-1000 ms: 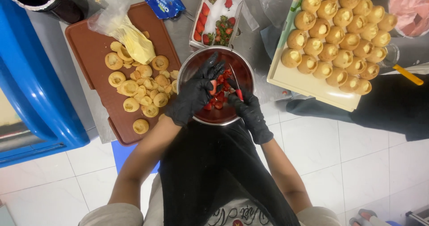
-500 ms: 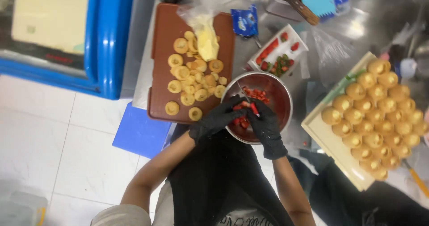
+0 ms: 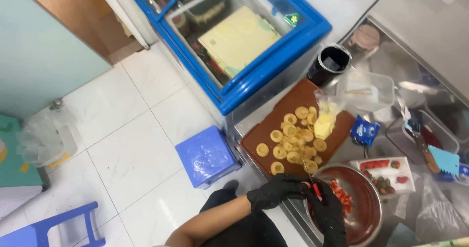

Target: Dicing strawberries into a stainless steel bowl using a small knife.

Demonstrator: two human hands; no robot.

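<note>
**Cutting strawberries over the steel bowl**

Slicing fruit is the step in hand, as far as these gloved hands show. The left hand (image 3: pixel 273 194), in a black glove, is curled shut around a small red piece, most likely a strawberry (image 3: pixel 307 184), and holds it at the near rim of the steel bowl (image 3: pixel 373 213). The right hand (image 3: pixel 328 213), also gloved in black, is closed on a thin knife (image 3: pixel 312 181) with a red handle; its blade points up and away toward the brown tray (image 3: pixel 266 132). Both hands meet just beside each other at the bowl's edge, touching or nearly so.

Cut red strawberry pieces (image 3: pixel 342 195) already lie inside the bowl. Just behind it a white punnet (image 3: pixel 386 171) holds a few whole berries and some green tops. The brown tray carries round pastry shells (image 3: pixel 293 139) and a piping bag of pale cream (image 3: pixel 326 122).

By my judgement the next move calls for a short, controlled draw of the blade through the fruit, with the left fingertips kept clear of the edge and the piece held over the bowl so the slices fall in. The fruit itself is mostly hidden by the gloves, so how far it is cut I cannot tell.
</note>
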